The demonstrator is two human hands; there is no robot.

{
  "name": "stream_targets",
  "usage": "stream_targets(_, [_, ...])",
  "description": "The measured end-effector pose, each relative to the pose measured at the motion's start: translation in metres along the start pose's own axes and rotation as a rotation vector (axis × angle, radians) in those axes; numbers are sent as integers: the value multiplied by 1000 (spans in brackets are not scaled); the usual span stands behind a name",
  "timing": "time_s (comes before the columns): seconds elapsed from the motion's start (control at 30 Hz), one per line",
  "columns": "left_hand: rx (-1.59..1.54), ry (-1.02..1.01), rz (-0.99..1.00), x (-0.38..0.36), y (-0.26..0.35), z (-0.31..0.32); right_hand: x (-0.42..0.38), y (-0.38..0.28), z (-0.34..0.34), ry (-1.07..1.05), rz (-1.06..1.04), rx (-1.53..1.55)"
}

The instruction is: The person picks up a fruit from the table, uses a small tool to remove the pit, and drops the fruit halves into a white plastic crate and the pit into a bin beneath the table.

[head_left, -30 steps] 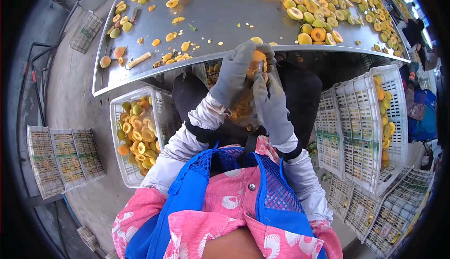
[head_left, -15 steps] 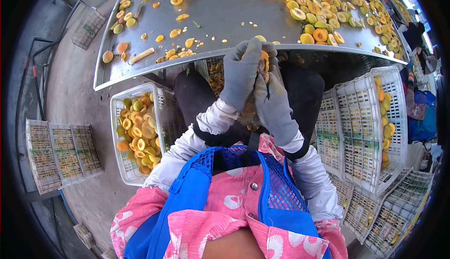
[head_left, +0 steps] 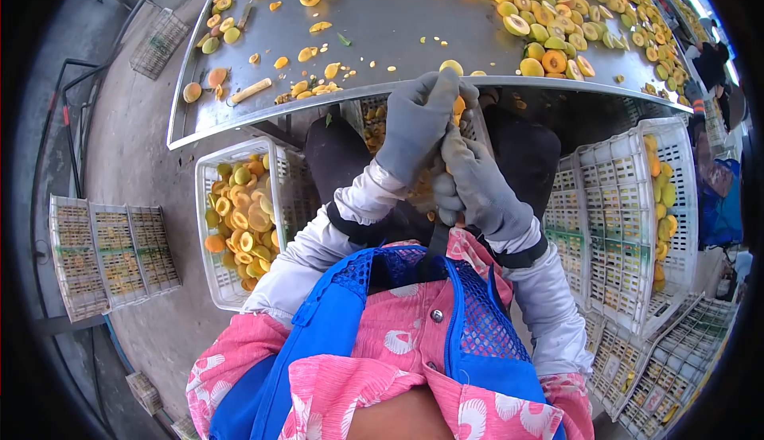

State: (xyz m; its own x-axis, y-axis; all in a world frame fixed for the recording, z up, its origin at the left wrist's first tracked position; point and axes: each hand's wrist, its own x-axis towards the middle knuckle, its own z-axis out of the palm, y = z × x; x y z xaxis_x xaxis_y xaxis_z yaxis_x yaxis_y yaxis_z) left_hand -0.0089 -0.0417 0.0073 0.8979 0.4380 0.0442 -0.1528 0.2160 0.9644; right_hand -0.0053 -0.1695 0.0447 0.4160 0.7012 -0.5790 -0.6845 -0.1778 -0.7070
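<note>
Both hands wear grey gloves and meet just below the metal table's front edge. My left hand (head_left: pixel 422 122) is closed around an orange fruit piece (head_left: pixel 458 109), which mostly hides behind its fingers. Just right of it, my right hand (head_left: pixel 477 181) has its fingers curled, with fingertips near the fruit; what it grips is too small to make out. Beneath the hands, partly covered, is a crate (head_left: pixel 374 114) with fruit scraps. On the metal table (head_left: pixel 398 26) lie many halved fruits (head_left: pixel 553 61), some small seeds and a wooden handle (head_left: pixel 251 91).
A white crate full of fruit halves (head_left: pixel 239 217) stands on the floor at left. Further left are stacked crates (head_left: pixel 111 253). White crates (head_left: pixel 613 225) stand at right, with fruit behind. A person in dark clothing (head_left: pixel 711 66) is at the far right.
My right hand has moved slightly down and its fingers have curled in more. Less of the orange fruit shows between the hands. The whole view has shifted a little.
</note>
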Motion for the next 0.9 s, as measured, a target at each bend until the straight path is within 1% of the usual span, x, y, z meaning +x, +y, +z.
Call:
stream_targets(0.03, [114, -13, 35, 1, -1, -1, 0, 0, 0, 0, 1, 0])
stream_targets(0.07, [114, -11, 34, 2, 0, -3, 0, 0, 0, -25, 28, 39])
stream_targets(0.13, [369, -160, 143, 4, 4, -10, 2, 0, -3, -52, 55, 77])
stream_targets(0.17, [370, -160, 143, 9, 5, -13, 4, -1, -10, -163, 90, 126])
stream_targets(0.2, [318, -282, 149, 14, 5, -16, 6, 1, -14, -273, 127, 175])
stream_targets(0.23, [265, -397, 155, 15, 7, -18, 7, 4, -15, -276, 132, 173])
stream_targets(0.27, [268, -391, 158, 14, 9, -18, 8, 6, -15, -314, 81, 202])
stream_targets(0.3, [31, -386, 45, 12, 12, -16, 10, 6, -15, -351, 23, 234])
stream_targets(0.33, [-206, -379, -75, 11, 13, -14, 9, 4, -15, -352, 21, 240])
stream_targets(0.37, [-203, -385, -83, 11, 11, -14, 6, 2, -15, -322, 45, 198])
stream_targets(0.43, [139, -284, -50, 8, 2, -12, 5, 2, -17, -279, 85, 156])
stream_targets(0.5, [97, -308, -61, 8, -3, -16, 9, 1, -19, -299, 156, 186])
stream_targets(0.57, [72, -329, -52, 16, -7, -20, 15, 3, -18, -308, 132, 186])
stream_targets(0.63, [185, -193, -145, 18, -18, -21, 18, 8, -16, -312, 119, 206])
stream_targets(0.67, [184, -192, -151, 19, -23, -22, 18, 9, -16, -307, 141, 226])
stream_targets(0.73, [341, -176, -68, 20, -25, -23, 22, 11, -21, -300, 165, 246])
stream_targets(0.8, [290, -207, -37, 21, -21, -21, 35, 20, -32, -543, 150, 455])
stream_targets(0.83, [239, -245, -7, 21, -18, -19, 40, 25, -33, -544, 149, 455])
stream_targets(0.87, [238, -243, -6, 21, -19, -19, 44, 29, -36, -583, 130, 518])
stream_targets(0.9, [88, -263, -98, 22, -21, -19, 47, 32, -38, -621, 110, 582])
